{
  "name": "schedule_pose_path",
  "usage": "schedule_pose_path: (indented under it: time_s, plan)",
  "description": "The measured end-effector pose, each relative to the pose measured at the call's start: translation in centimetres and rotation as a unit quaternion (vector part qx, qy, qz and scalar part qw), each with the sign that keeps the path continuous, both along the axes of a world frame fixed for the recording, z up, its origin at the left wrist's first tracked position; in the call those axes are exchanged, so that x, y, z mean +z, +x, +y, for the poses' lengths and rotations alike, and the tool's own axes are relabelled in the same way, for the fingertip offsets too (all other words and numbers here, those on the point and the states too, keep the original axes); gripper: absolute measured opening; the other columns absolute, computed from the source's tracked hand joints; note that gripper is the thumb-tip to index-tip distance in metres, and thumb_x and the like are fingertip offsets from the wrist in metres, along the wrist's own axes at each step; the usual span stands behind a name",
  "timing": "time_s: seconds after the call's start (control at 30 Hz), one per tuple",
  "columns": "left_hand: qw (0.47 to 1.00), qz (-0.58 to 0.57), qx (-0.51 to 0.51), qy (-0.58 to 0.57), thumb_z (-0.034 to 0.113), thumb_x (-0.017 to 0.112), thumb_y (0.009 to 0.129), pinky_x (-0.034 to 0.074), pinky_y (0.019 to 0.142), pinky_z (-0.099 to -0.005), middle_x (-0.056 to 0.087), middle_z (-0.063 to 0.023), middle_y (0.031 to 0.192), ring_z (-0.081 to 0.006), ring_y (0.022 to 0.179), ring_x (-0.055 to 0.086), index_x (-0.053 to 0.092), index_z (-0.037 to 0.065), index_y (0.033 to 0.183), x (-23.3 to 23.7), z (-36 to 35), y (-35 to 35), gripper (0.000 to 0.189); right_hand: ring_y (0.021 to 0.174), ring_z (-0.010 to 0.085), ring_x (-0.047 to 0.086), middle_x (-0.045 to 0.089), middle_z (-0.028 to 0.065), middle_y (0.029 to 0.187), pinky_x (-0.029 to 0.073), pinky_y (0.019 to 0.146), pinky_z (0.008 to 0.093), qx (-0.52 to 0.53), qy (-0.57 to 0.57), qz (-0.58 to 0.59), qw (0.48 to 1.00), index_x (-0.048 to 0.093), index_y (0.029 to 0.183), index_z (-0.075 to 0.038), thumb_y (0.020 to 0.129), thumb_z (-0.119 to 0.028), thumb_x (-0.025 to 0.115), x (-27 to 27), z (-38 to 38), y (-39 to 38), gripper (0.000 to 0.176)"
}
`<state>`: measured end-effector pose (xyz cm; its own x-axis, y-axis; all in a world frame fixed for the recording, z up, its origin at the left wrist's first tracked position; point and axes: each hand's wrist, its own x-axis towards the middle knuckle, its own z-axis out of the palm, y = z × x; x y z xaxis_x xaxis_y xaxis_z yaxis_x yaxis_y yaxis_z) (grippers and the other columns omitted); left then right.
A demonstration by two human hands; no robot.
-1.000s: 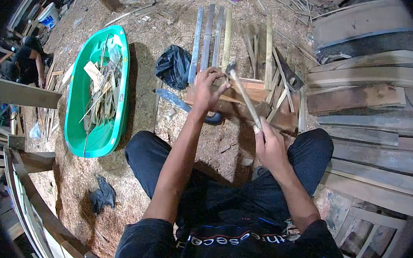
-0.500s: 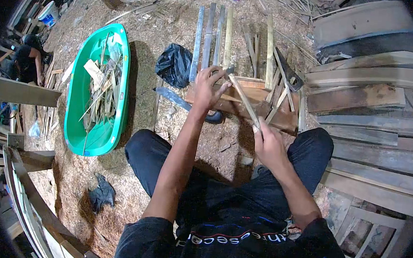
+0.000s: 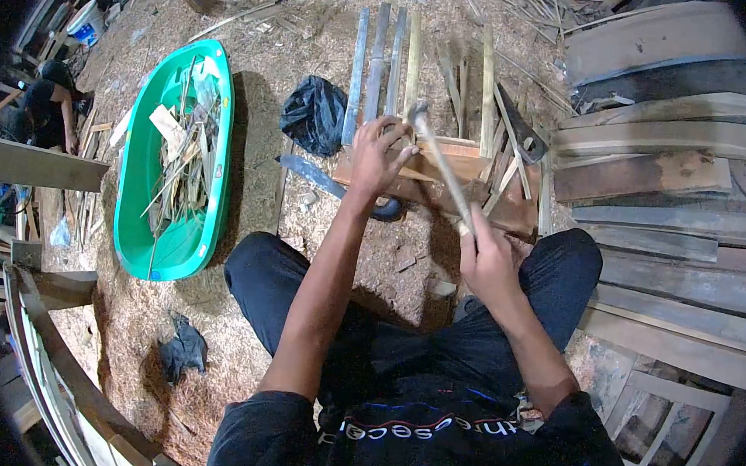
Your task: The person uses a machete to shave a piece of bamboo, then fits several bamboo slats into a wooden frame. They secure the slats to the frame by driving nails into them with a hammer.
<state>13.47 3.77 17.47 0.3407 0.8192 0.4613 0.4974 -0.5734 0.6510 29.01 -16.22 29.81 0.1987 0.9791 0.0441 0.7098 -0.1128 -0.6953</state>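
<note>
My right hand (image 3: 487, 258) is wrapped round the wooden handle of a hammer (image 3: 444, 170), whose head is blurred beside my left fingers. With its fingers bent together, my left hand (image 3: 375, 161) rests at the near end of several narrow wooden slats (image 3: 375, 67). Whatever those fingers pinch is too small to make out. Under the slat ends lies a reddish-brown board (image 3: 510, 213). A large knife (image 3: 312, 174) with a dark curved handle lies on the ground left of the board, partly behind my left wrist.
A green tub (image 3: 126, 214) of wood scraps stands at left, with a black plastic bag (image 3: 314, 116) between it and the slats. Many boards (image 3: 661, 137) lie at right. Another person (image 3: 48, 111) crouches at far left. Wood shavings cover the ground.
The hammer head has lifted slightly up and away from beside my left fingers and is now blurred. My left hand has barely moved.
</note>
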Motion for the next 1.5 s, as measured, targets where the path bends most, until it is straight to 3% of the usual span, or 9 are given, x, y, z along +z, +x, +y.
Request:
schedule_pose_path:
  time_s: [0.03, 0.23, 0.57, 0.87, 0.97, 1.07, 1.17, 1.27, 1.5]
  plan:
    - [1.0, 0.0, -0.002, -0.003, 0.031, 0.08, 0.078, 0.037, 0.104, -0.046, 0.061, -0.0095, 0.122, -0.0316, 0.117, 0.053, 0.072, 0.012, 0.113, 0.0, 0.2, 0.0, 0.04, 0.093, 0.0502, 0.064, 0.063, 0.0353, 0.103, 0.051, 0.082, 0.0512, 0.022, -0.041, -0.038, 0.998, 0.051, 0.128, 0.01, 0.096, -0.012, 0.052, -0.9, -0.1, 0.6, 0.039]
    - [1.0, 0.013, 0.0, 0.004, 0.035, 0.078, 0.08, 0.036, 0.106, -0.0467, 0.059, -0.0112, 0.126, -0.0332, 0.119, 0.052, 0.072, 0.011, 0.117, -0.7, 0.2, 0.0, 0.044, 0.093, 0.0497, 0.064, 0.064, 0.0338, 0.101, 0.051, 0.081, 0.0516, -0.02, 0.056, 0.023, 0.998, 0.052, 0.13, 0.007, 0.098, -0.015, 0.052, 0.3, 0.0, 0.3, 0.039]
    - [1.0, 0.023, 0.01, 0.003, 0.035, 0.074, 0.083, 0.034, 0.107, -0.0453, 0.06, -0.0093, 0.126, -0.0323, 0.122, 0.052, 0.073, 0.014, 0.117, -0.2, 0.0, 0.1, 0.04, 0.087, 0.0498, 0.064, 0.065, 0.0335, 0.095, 0.051, 0.076, 0.05, -0.004, 0.027, 0.047, 0.999, 0.054, 0.127, 0.008, 0.098, -0.015, 0.053, -1.8, 0.1, 0.8, 0.038]
    - [1.0, 0.014, 0.006, -0.014, 0.032, 0.073, 0.083, 0.032, 0.109, -0.0462, 0.06, -0.0095, 0.127, -0.0324, 0.124, 0.05, 0.073, 0.011, 0.116, -0.1, -0.1, 0.2, 0.039, 0.096, 0.0492, 0.064, 0.065, 0.0332, 0.098, 0.051, 0.079, 0.0472, -0.017, 0.012, 0.078, 0.997, 0.056, 0.126, 0.006, 0.099, -0.017, 0.052, -1.9, 0.2, 0.8, 0.035]
    - [1.0, 0.013, -0.011, -0.015, 0.031, 0.074, 0.082, 0.029, 0.11, -0.0482, 0.06, -0.0076, 0.129, -0.0323, 0.125, 0.047, 0.071, 0.01, 0.118, -0.7, 0.2, 0.2, 0.041, 0.079, 0.0298, 0.069, 0.069, 0.018, 0.09, 0.052, 0.071, 0.0351, -0.02, 0.037, 0.029, 0.999, 0.057, 0.125, 0.004, 0.101, -0.018, 0.055, -3.6, 0.3, 1.6, 0.033]
    - [1.0, 0.03, -0.008, 0.001, 0.034, 0.069, 0.085, 0.027, 0.112, -0.0494, 0.059, -0.0079, 0.133, -0.0335, 0.127, 0.046, 0.065, 0.012, 0.128, -0.3, 0.0, 0.3, 0.048, 0.056, 0.0123, 0.056, 0.058, 0.0026, 0.073, 0.044, 0.049, 0.0267, -0.006, -0.032, 0.211, 0.977, 0.058, 0.124, -0.002, 0.103, -0.021, 0.053, -6.1, 1.3, 3.3, 0.028]
    - [0.998, 0.058, 0.008, -0.007, 0.038, 0.064, 0.087, 0.025, 0.113, -0.0502, 0.057, -0.0077, 0.139, -0.034, 0.128, 0.044, 0.06, 0.013, 0.134, -0.2, -0.1, 0.6, 0.054, 0.047, 0.0019, 0.039, 0.044, -0.0058, 0.068, 0.029, 0.038, 0.0211, -0.105, -0.171, 0.364, 0.91, 0.056, 0.122, -0.008, 0.105, -0.023, 0.051, -2.6, 3.1, 2.5, 0.024]
    - [0.997, 0.078, -0.002, -0.02, 0.04, 0.061, 0.088, 0.024, 0.114, -0.05, 0.055, -0.0062, 0.143, -0.0348, 0.13, 0.042, 0.059, 0.012, 0.136, 0.1, -0.1, 0.5, 0.056, 0.043, 0.0042, 0.039, 0.046, -0.0044, 0.068, 0.029, 0.034, 0.0235, -0.107, -0.176, 0.395, 0.895, 0.056, 0.122, -0.01, 0.105, -0.024, 0.051, -3.2, 4.0, 3.2, 0.023]
    - [0.996, 0.089, -0.002, -0.027, 0.037, 0.061, 0.088, 0.022, 0.115, -0.0495, 0.053, -0.0027, 0.147, -0.0353, 0.13, 0.042, 0.057, 0.012, 0.138, 0.1, -0.2, 0.6, 0.057, 0.042, 0.0034, 0.038, 0.045, -0.0047, 0.066, 0.027, 0.034, 0.0229, -0.091, -0.153, 0.361, 0.915, 0.056, 0.117, -0.009, 0.104, -0.023, 0.051, -4.9, 3.0, 3.2, 0.019]
